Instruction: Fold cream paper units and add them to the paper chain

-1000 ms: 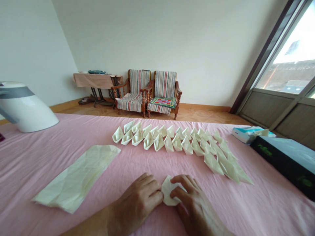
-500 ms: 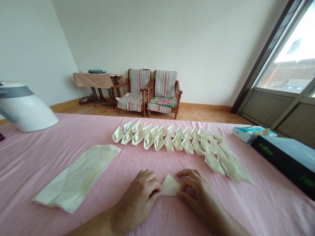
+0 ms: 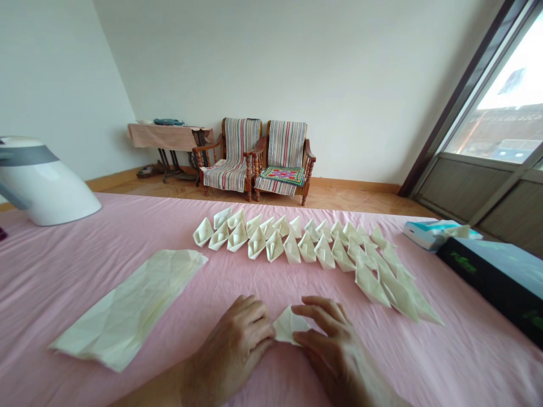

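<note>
A small folded piece of cream paper (image 3: 288, 326) lies on the pink cloth (image 3: 85, 254) near the front edge, between my two hands. My left hand (image 3: 237, 345) pinches its left side with curled fingers. My right hand (image 3: 335, 350) grips its right side, the fingers bent over the top of the fold. Beyond them several finished folded paper boats (image 3: 314, 249) stand in a curved double row across the middle of the cloth. A flat stack of creased cream paper sheets (image 3: 127, 305) lies to the left of my hands.
A white appliance with a grey band (image 3: 38, 181) stands at the far left. A dark box (image 3: 500, 277) and a teal and white tissue pack (image 3: 432, 232) sit at the right. Two striped wooden armchairs (image 3: 263, 161) and a small table (image 3: 169, 138) stand by the back wall.
My right hand's fingers have come back over the top of the folded paper after lifting off it. The view has shifted slightly. The left hand stays pinched on the paper.
</note>
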A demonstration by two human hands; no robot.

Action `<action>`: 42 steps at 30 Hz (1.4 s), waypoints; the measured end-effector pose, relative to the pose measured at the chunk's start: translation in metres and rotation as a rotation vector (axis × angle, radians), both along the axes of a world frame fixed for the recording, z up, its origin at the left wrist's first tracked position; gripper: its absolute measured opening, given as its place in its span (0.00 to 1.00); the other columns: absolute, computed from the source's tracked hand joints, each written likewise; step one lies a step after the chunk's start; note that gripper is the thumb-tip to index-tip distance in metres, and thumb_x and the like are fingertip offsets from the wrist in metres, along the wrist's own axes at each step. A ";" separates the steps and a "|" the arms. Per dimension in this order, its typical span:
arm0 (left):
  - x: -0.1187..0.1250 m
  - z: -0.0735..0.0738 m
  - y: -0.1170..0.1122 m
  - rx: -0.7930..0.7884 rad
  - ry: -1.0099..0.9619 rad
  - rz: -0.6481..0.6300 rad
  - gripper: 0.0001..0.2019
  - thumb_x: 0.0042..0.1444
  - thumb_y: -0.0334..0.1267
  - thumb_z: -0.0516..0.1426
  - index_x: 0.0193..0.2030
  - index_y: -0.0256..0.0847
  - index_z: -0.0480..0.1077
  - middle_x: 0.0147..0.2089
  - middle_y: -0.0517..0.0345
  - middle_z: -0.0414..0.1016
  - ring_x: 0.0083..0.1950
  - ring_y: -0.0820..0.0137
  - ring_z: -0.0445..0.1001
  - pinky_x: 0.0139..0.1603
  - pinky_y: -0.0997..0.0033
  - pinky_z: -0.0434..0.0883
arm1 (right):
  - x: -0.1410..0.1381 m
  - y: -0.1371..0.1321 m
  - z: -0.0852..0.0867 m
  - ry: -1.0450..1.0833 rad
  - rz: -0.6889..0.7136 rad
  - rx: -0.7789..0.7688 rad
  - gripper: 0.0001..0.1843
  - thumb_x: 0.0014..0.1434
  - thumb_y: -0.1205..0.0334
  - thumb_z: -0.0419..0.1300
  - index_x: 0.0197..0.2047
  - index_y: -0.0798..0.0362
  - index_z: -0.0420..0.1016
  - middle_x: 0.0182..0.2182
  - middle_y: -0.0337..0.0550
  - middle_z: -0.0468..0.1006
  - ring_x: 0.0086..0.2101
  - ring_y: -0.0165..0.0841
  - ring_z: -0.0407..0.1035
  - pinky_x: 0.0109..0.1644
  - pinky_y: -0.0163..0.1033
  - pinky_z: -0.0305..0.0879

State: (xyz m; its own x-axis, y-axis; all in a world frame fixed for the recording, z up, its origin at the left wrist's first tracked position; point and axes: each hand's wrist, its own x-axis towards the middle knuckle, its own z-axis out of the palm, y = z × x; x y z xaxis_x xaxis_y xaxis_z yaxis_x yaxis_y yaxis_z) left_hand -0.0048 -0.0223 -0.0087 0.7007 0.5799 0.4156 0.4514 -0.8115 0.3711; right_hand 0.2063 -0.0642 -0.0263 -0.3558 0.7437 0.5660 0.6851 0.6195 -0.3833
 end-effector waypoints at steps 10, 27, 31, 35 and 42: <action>0.002 0.004 0.006 -0.227 -0.046 0.091 0.09 0.54 0.23 0.62 0.28 0.39 0.71 0.31 0.63 0.71 0.37 0.70 0.69 0.41 0.69 0.62 | 0.009 0.005 -0.008 0.211 -0.169 -0.246 0.13 0.50 0.77 0.60 0.24 0.48 0.76 0.41 0.43 0.78 0.46 0.41 0.69 0.47 0.50 0.68; 0.003 0.005 0.013 -0.415 0.019 0.167 0.06 0.56 0.32 0.63 0.28 0.40 0.73 0.31 0.62 0.71 0.39 0.70 0.68 0.43 0.70 0.61 | -0.007 0.003 -0.001 0.219 -0.220 -0.423 0.08 0.53 0.69 0.62 0.27 0.46 0.78 0.42 0.40 0.76 0.47 0.41 0.66 0.52 0.49 0.58; 0.005 0.004 0.013 -0.431 0.043 0.215 0.08 0.57 0.34 0.63 0.27 0.39 0.72 0.31 0.63 0.71 0.38 0.69 0.68 0.43 0.70 0.59 | -0.003 0.003 -0.006 0.275 -0.302 -0.457 0.08 0.52 0.68 0.62 0.23 0.50 0.73 0.44 0.45 0.75 0.48 0.44 0.64 0.51 0.51 0.57; 0.007 0.002 0.013 -0.408 0.056 0.247 0.09 0.56 0.34 0.64 0.27 0.38 0.70 0.30 0.64 0.70 0.37 0.70 0.68 0.42 0.69 0.58 | -0.001 0.003 -0.011 0.280 -0.322 -0.447 0.09 0.51 0.68 0.61 0.22 0.51 0.68 0.43 0.48 0.74 0.47 0.45 0.64 0.50 0.52 0.57; 0.010 0.001 0.012 -0.363 0.055 0.273 0.10 0.54 0.34 0.65 0.27 0.38 0.68 0.30 0.64 0.69 0.36 0.70 0.68 0.41 0.70 0.58 | -0.004 0.004 -0.008 0.270 -0.335 -0.418 0.10 0.53 0.67 0.59 0.21 0.50 0.66 0.41 0.48 0.75 0.47 0.46 0.65 0.48 0.51 0.57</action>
